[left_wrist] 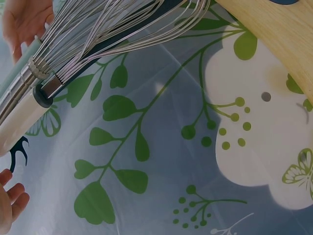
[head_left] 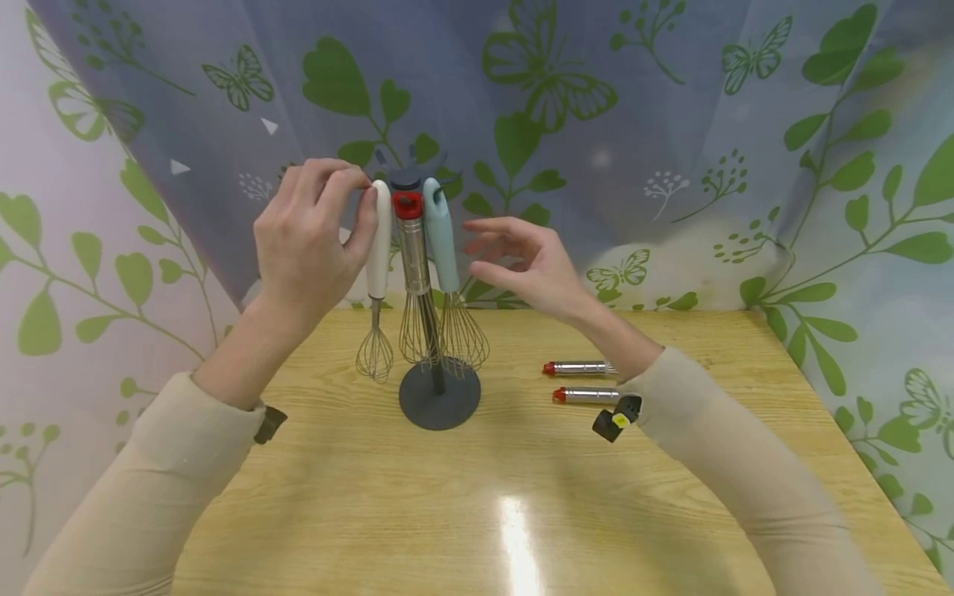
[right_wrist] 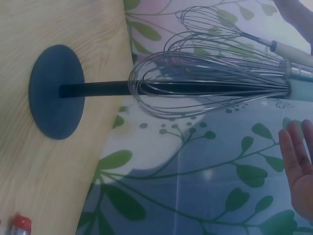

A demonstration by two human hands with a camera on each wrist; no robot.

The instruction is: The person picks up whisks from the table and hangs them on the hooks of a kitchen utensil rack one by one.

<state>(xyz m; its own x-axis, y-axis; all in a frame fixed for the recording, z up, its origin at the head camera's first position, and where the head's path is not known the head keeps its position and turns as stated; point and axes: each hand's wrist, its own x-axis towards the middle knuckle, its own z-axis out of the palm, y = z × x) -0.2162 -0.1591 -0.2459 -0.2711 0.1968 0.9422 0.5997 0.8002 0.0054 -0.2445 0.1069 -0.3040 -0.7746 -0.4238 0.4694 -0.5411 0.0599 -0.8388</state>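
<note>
My left hand (head_left: pixel 305 232) pinches the top of a white-handled whisk (head_left: pixel 380 240) between thumb and forefinger. This whisk hangs head down at the left side of a dark whisk stand (head_left: pixel 440 401). A whisk with a steel handle and red end (head_left: pixel 411 248) hangs in the middle. To its right hangs a whisk with a light blue handle (head_left: pixel 440 236). My right hand (head_left: pixel 529 261) is beside the blue handle, fingers apart and holding nothing. In the left wrist view, the white handle (left_wrist: pixel 24 120) runs out of frame, and its top is hidden.
Two steel-handled utensils with red ends (head_left: pixel 585 396) lie on the wooden table (head_left: pixel 373 497), right of the stand, partly behind my right forearm. Dark prongs (left_wrist: pixel 19 152) stick out at the stand's top. A leaf-patterned curtain (head_left: pixel 671 124) hangs close behind the stand.
</note>
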